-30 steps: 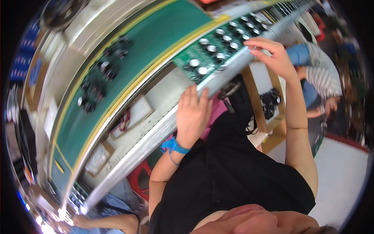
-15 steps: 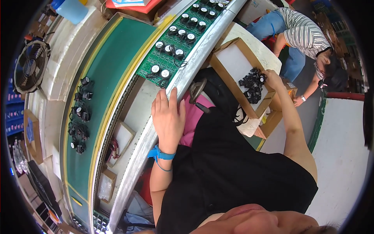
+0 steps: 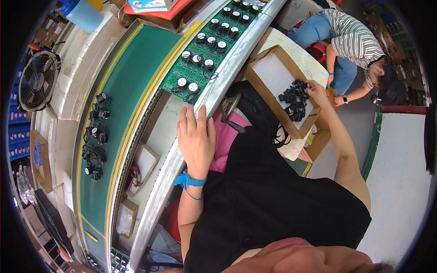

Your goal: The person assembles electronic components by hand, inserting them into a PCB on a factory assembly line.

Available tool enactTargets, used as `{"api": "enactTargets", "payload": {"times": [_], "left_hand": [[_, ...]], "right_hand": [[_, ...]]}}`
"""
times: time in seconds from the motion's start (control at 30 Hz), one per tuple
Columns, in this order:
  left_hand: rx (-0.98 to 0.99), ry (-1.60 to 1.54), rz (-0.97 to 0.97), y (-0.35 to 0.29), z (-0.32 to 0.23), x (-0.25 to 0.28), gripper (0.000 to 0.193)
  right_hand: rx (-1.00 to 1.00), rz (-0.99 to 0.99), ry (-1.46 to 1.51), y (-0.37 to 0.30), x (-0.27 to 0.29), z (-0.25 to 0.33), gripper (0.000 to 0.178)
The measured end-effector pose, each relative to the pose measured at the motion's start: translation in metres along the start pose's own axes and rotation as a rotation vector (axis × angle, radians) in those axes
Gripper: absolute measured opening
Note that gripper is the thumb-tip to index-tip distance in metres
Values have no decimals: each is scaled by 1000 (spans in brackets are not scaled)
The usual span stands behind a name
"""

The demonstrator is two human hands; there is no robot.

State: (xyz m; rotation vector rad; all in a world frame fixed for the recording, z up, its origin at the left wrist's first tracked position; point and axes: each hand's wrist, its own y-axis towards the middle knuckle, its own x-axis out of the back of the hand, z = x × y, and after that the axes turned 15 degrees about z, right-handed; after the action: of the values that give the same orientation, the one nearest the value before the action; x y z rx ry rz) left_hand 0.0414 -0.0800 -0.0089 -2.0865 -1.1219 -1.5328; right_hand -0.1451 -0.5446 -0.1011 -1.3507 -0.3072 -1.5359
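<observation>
Right hand (image 3: 317,92) now reaches the black parts (image 3: 293,99), fingers touching them.

Single view, head-worn fisheye, looking steeply down over the wearer's own chest; black shirt fills 5 to 6 o'clock. Heavy barrel distortion: the bench (image 3: 214,93) rail bends from 7 o'clock up to 1 o'clock. Near field: left hand (image 3: 196,139) at centre, flat on the rail. Right hand (image 3: 316,91) out at 2 o'clock, in the cardboard box (image 3: 273,77). Farther off: fan (image 3: 38,79) at 10 o'clock, seated person (image 3: 355,43) at 1 o'clock. No second view to overlap.
</observation>
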Motion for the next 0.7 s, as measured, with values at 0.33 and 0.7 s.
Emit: {"api": "enactTargets", "payload": {"times": [0.33, 0.7], "left_hand": [[-110, -704, -71, -3, -30, 12, 40], [87, -1860, 77, -27, -3, 18, 35]], "right_hand": [[430, 683, 1236, -65, 22, 258, 35], [790, 797, 812, -67, 3, 343, 34]]}}
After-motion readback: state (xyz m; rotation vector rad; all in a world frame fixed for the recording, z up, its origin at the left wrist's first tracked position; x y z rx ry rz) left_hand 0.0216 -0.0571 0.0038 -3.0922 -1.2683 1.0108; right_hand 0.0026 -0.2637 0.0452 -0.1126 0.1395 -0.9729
